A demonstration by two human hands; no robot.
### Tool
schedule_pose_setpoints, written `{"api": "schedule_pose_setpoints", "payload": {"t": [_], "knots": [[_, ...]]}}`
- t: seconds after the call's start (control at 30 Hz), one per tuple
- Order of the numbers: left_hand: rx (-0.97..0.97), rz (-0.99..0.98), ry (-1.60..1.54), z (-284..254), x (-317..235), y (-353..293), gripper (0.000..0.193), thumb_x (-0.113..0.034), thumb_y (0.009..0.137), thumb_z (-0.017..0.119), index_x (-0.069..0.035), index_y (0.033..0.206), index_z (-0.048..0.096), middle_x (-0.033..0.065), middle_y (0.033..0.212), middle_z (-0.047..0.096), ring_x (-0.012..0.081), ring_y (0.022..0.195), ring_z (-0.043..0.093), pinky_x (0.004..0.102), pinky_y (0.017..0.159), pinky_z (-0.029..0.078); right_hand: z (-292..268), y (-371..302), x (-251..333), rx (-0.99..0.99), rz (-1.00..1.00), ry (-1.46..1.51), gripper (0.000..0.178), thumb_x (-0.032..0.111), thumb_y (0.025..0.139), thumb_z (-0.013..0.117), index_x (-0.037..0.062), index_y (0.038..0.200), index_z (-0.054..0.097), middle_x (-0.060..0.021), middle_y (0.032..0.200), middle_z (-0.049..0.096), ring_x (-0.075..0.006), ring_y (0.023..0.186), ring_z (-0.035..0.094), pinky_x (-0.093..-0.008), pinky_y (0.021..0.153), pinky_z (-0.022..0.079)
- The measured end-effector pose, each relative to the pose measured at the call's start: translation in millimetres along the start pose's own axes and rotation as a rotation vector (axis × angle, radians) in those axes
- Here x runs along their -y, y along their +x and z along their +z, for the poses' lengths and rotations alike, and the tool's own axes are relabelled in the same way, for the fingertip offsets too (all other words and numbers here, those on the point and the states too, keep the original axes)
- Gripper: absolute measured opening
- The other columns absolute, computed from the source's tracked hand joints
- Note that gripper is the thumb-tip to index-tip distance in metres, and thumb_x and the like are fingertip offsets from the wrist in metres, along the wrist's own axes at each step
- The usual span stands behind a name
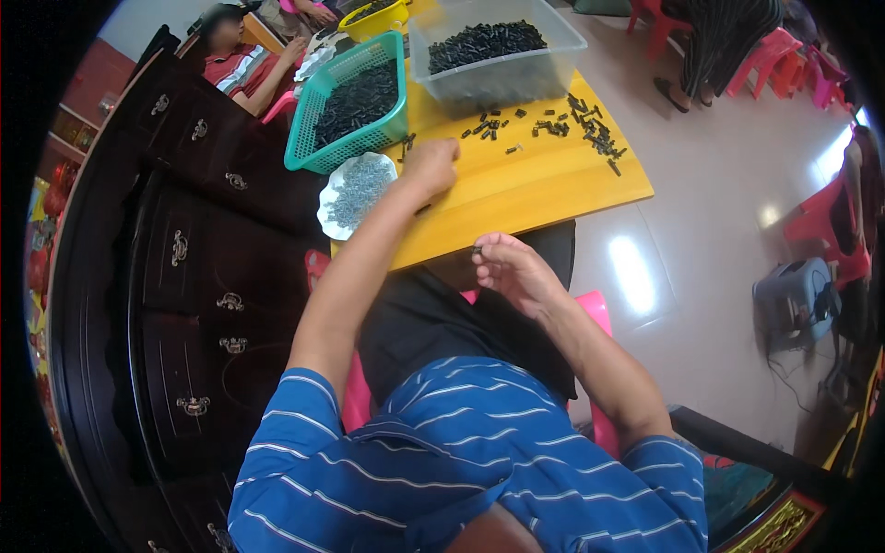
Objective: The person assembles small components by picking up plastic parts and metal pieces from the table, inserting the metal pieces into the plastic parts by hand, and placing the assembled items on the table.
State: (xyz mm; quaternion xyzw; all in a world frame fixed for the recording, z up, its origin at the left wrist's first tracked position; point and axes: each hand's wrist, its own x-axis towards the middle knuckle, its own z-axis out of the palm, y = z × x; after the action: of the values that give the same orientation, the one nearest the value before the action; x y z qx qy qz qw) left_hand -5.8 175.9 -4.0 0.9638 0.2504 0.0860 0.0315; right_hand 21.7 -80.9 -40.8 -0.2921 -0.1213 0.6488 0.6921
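My left hand [431, 171] is over the yellow tabletop [498, 198], between the plate of small metal pins or screws [361, 191] and the loose black parts. Its fingers are curled together, and what they hold, if anything, is hidden. Just off the table's near edge, my right hand [518, 273] pinches a small black part [477, 250] between thumb and forefinger. Short black cylinder-like parts [493, 123] are scattered on the table, with a denser cluster [597, 132] toward the right edge. A small dark piece [423, 209] lies beneath my left wrist.
A green basket [297, 157] and a clear plastic bin [502, 92], both full of black parts, stand across the table. Farther back is a yellow basin [392, 16]. Dark drawers [198, 276] line the left side. Other people sit beyond; red stools [834, 235] stand at right.
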Motion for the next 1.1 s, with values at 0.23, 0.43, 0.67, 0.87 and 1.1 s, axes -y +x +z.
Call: {"api": "schedule_pose_setpoints", "payload": {"t": [0.23,0.43,0.67,0.87,1.1], "knots": [[-0.110,0.133,-0.211,7,-44,-36,0.028,-0.007,0.079,0.060,-0.002,0.106,0.062,0.0158,0.083,0.069,0.0358,0.081,0.067,0.0459,0.077,0.053,0,-2,0,-0.051,-0.033,0.016,0.018,0.016,0.091,0.066,0.0096,0.107,0.060,-0.0018,0.093,0.065,-0.0113,0.079,0.061,-0.0270,0.077,0.050],[-0.167,0.180,-0.643,-50,-82,-110,0.032,-0.009,0.077,0.066,-0.004,0.107,0.058,0.0122,0.080,0.064,0.0348,0.075,0.064,0.0427,0.070,0.052,-18,3,4,-0.167,-0.101,0.354,0.018,0.015,0.091,0.065,0.0080,0.107,0.061,-0.0040,0.093,0.067,-0.0155,0.084,0.064,-0.0317,0.080,0.054],[-0.184,0.332,-0.534,-16,-125,-162,0.022,-0.008,0.078,0.067,-0.007,0.098,0.058,0.0136,0.086,0.064,0.0347,0.080,0.064,0.0425,0.069,0.052,-23,11,-3,-0.101,-0.061,0.510,0.014,0.016,0.091,0.068,0.0063,0.101,0.065,-0.0075,0.091,0.069,-0.0228,0.091,0.065,-0.0357,0.086,0.054],[-0.235,0.231,-0.702,-11,-122,-174,0.010,-0.004,0.078,0.071,-0.004,0.088,0.069,0.0126,0.086,0.066,0.0309,0.081,0.066,0.0382,0.072,0.053,-22,8,-6,0.051,-0.104,0.513,0.011,0.018,0.093,0.068,0.0089,0.100,0.068,-0.0059,0.093,0.069,-0.0220,0.092,0.065,-0.0364,0.089,0.053],[-0.196,0.201,-0.795,-14,-122,-180,0.019,0.001,0.078,0.072,-0.004,0.096,0.074,0.0115,0.087,0.067,0.0250,0.079,0.066,0.0334,0.073,0.052,-14,4,-4,0.100,-0.143,0.539,0.012,0.017,0.093,0.068,0.0102,0.103,0.067,-0.0060,0.094,0.068,-0.0226,0.096,0.064,-0.0361,0.090,0.052]]}}
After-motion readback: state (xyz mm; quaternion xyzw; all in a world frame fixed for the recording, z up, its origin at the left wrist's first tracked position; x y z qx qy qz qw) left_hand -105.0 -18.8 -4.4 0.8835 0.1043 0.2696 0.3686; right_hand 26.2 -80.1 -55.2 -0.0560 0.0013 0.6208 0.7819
